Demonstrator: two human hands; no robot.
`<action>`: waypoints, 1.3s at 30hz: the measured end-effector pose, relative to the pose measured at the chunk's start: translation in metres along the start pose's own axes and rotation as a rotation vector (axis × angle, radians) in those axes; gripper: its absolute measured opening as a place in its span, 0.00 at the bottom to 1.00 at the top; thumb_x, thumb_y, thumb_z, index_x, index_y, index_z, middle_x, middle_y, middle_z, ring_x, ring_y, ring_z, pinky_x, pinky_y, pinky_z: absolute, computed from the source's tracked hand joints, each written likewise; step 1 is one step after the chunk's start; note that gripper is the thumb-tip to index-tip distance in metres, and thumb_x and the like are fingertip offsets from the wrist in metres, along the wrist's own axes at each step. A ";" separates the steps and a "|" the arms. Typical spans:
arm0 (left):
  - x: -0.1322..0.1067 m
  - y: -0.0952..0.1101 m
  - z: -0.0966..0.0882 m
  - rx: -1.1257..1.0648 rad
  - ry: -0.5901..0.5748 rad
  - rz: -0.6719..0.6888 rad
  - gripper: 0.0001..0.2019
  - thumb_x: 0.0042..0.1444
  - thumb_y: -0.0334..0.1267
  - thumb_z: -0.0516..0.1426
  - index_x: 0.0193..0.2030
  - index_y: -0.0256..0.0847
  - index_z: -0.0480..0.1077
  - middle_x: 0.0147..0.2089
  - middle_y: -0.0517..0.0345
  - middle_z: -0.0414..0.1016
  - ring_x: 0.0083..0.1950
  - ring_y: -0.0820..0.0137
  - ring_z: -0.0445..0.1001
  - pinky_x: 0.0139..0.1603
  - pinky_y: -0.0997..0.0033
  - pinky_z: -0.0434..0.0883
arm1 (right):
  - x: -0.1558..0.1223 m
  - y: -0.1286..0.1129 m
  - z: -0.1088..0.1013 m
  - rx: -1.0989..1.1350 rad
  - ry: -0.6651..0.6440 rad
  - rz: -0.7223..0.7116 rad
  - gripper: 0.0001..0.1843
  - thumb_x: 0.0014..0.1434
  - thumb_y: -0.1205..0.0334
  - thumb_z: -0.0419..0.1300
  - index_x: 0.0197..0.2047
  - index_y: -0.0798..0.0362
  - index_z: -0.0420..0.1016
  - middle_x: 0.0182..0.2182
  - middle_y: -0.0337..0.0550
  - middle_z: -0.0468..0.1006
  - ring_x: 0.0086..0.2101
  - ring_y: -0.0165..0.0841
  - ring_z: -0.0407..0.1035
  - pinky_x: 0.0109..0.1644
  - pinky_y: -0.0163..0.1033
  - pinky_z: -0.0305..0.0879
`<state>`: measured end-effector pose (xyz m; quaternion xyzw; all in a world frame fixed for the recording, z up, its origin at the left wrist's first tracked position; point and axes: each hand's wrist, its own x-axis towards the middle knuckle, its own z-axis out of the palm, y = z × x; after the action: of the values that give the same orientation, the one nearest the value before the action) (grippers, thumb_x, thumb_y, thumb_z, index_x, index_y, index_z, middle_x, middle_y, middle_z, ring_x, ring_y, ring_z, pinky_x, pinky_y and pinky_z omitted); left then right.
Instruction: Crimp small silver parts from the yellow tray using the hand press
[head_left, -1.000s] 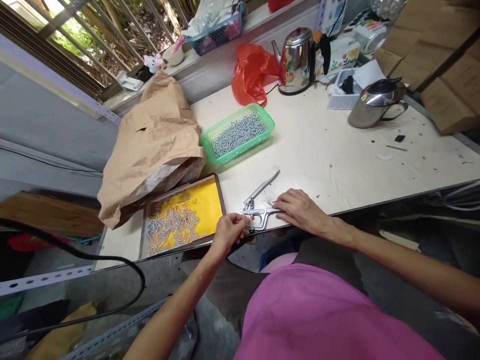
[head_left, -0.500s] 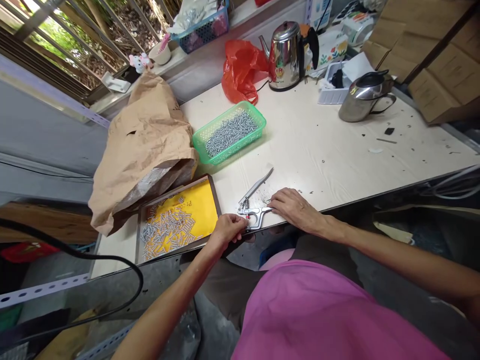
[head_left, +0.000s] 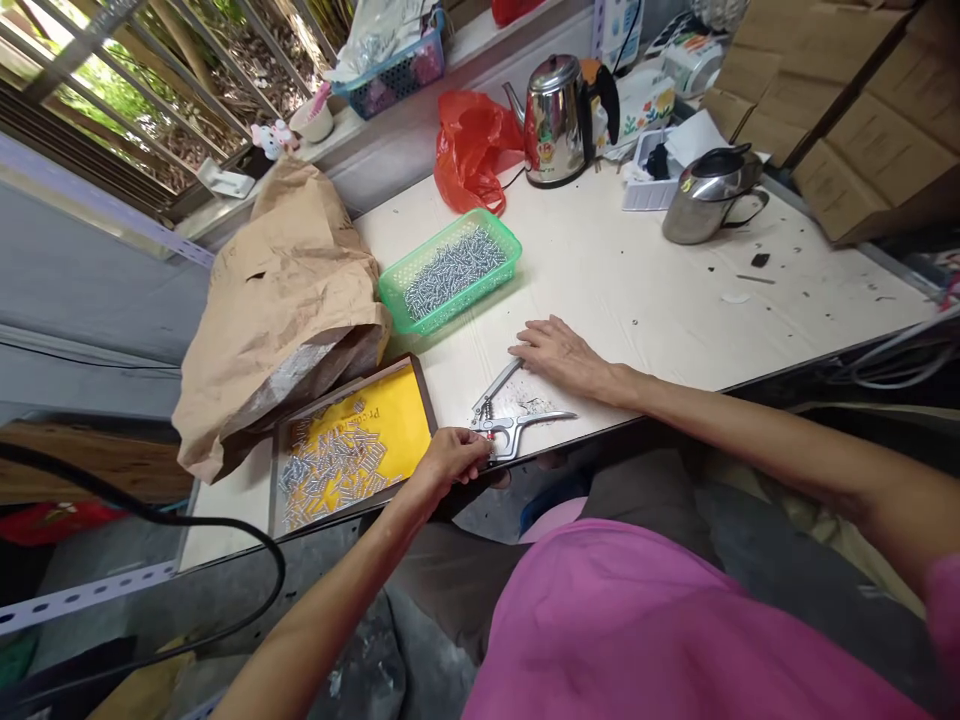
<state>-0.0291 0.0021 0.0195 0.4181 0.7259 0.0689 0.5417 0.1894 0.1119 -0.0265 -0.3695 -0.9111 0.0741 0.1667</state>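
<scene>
A silver hand tool like spring-loaded pliers [head_left: 514, 431] lies at the table's front edge, its two handles spread apart. My left hand [head_left: 454, 456] is closed in a pinch at the tool's head, beside a small red bit; whatever sits between the fingertips is too small to make out. My right hand [head_left: 564, 358] lies open with its fingers stretched out, at the end of the tool's upper handle and partly covering it. Left of the tool, a brown-rimmed tray [head_left: 425, 392] with a yellow bottom holds many small metal pins [head_left: 330, 465].
Behind the tray, a green basket [head_left: 513, 262] holds a heap of similar metal pieces. A crumpled brown paper sack [head_left: 277, 310] stands at the left. Farther back are a red plastic bag [head_left: 472, 150], a steel kettle [head_left: 555, 125] and a steel jug [head_left: 705, 200].
My right hand has moved up and away from the lower handle to the end of the upper handle, its fingers now extended. My left hand stays at the tool's head.
</scene>
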 end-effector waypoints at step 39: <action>-0.003 0.002 0.005 -0.156 0.024 -0.127 0.13 0.48 0.40 0.63 0.24 0.36 0.65 0.17 0.67 0.66 0.14 0.82 0.63 0.14 0.83 0.57 | -0.015 -0.015 -0.040 -0.035 -0.337 -0.111 0.37 0.54 0.41 0.60 0.58 0.59 0.64 0.47 0.57 0.73 0.49 0.51 0.61 0.57 0.60 0.46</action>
<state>-0.0238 -0.0004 0.0212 0.3269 0.7497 0.0956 0.5673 0.2039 0.0919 0.0105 -0.3040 -0.9463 0.1098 0.0089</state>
